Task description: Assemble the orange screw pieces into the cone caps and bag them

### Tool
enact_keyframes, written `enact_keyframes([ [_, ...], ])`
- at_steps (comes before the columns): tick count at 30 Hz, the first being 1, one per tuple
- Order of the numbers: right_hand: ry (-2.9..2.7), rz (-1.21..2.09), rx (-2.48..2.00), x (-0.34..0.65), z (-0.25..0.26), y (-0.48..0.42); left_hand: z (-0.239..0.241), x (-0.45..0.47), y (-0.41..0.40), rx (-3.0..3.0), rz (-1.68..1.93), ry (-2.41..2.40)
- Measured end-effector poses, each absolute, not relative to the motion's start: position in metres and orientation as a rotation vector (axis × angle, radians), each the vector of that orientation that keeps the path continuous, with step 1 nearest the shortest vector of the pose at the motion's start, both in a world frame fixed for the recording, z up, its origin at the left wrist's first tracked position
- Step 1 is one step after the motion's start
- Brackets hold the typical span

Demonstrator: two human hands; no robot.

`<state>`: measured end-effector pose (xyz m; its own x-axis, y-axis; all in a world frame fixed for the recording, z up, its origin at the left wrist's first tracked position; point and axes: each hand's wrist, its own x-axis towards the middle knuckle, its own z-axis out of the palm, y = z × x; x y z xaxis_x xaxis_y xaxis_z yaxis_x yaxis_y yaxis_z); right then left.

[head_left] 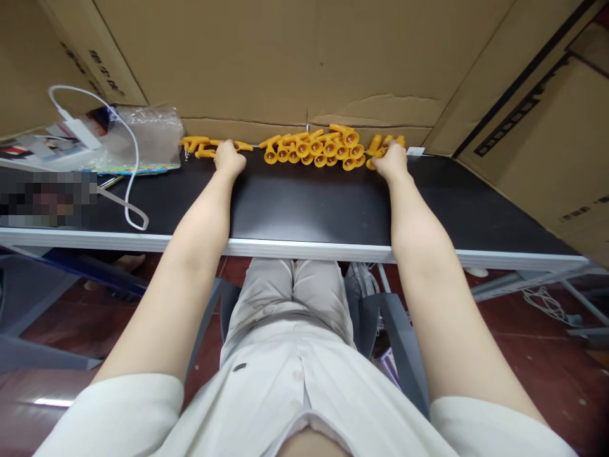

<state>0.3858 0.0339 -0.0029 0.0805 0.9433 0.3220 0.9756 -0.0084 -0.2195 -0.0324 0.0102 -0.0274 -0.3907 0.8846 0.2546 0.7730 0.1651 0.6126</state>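
A row of yellow horn-shaped pieces [316, 149] with flared round mouths is stacked against the cardboard at the back of the black table [309, 203]. Several mouths face me. At the left end, my left hand [229, 160] is closed over a group of slimmer yellow pieces [198, 145]; one pokes out to its right, and a small chain hangs nearby. My right hand [392, 161] curls over more yellow pieces [375, 145] at the right end of the row. The fingertips of both hands are largely hidden behind the knuckles, so the exact hold is unclear.
Tall cardboard walls [247, 57] close off the back and right side. On the left lie a clear plastic bag [155, 136], a white cable [136, 152] and papers. The table's pale front edge [309, 249] runs just above my lap.
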Motion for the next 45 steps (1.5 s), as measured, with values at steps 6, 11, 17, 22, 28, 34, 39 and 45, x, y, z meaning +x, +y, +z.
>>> enact_keyframes([
  [6,-1.791,0.008,-2.065,0.381,-0.002,0.03,-0.021,-0.024,0.001,1.674,0.913,2.337],
  [11,-1.783,0.049,-2.072,0.381,-0.004,0.029,-0.019,-0.024,-0.012,1.486,0.821,2.441],
  [17,-1.798,0.118,-2.077,0.379,-0.001,0.022,-0.02,-0.027,-0.015,1.383,0.737,2.485],
  [22,-1.802,0.163,-2.075,0.376,0.001,0.017,-0.019,-0.026,-0.014,1.338,0.791,2.493],
  [28,-1.791,0.193,-2.066,0.376,0.0,0.018,-0.021,-0.027,-0.012,1.311,0.918,2.491],
  [34,-1.799,0.203,-2.068,0.375,0.001,0.016,-0.013,-0.028,-0.014,1.309,1.125,2.412],
  [39,-1.83,0.179,-2.094,0.374,0.004,0.014,-0.012,-0.027,-0.01,1.335,1.295,2.367],
  [45,-1.816,0.2,-2.095,0.373,0.005,0.013,-0.013,-0.016,-0.008,1.645,1.141,2.299],
])
